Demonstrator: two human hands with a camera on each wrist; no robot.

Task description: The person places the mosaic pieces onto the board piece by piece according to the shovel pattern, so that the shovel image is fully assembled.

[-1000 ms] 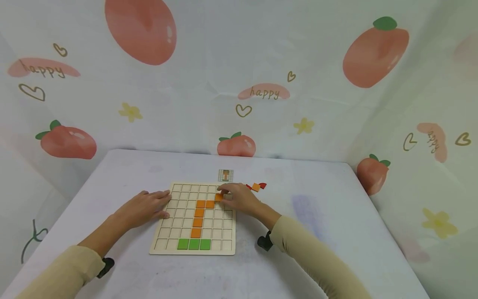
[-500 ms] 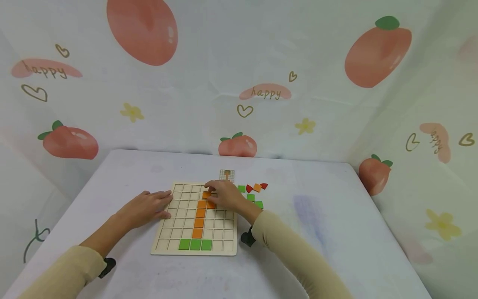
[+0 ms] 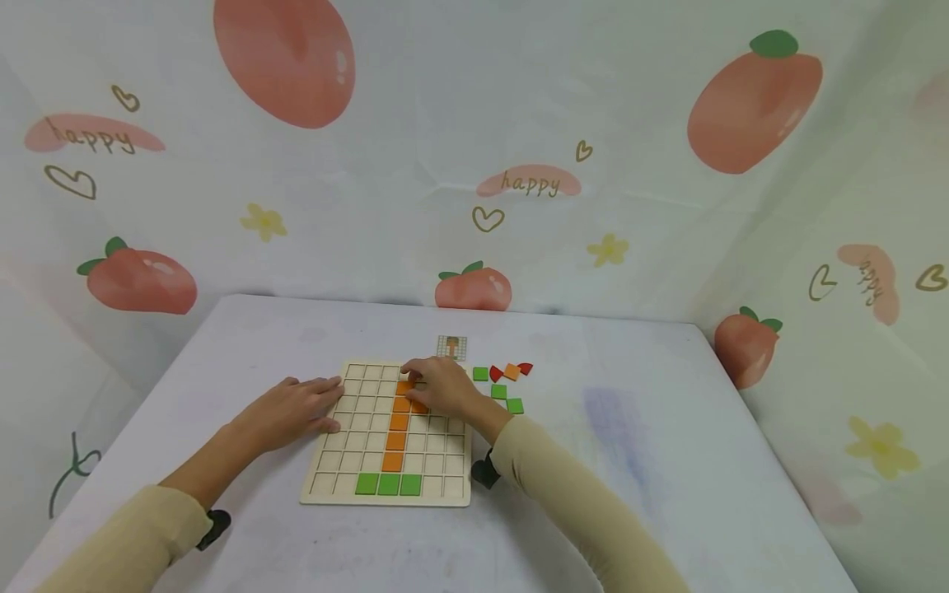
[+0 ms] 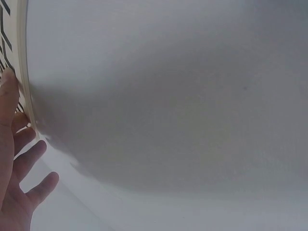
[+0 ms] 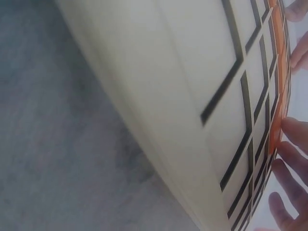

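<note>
Several fingers of the left hand (image 3: 292, 409), spread apart, rest at the left edge of the grid board (image 3: 436, 464); the right hand (image 3: 440, 387) touches the orange tile (image 3: 403, 388) topping its column, though I can't tell whether its fingers pinch or press.

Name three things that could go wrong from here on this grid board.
The orange tile at the right hand might sit crooked in its square.
The right sleeve looks close to the loose green tiles and could scatter them.
The left hand touches the edge of the grid board; a push might shift it.
</note>
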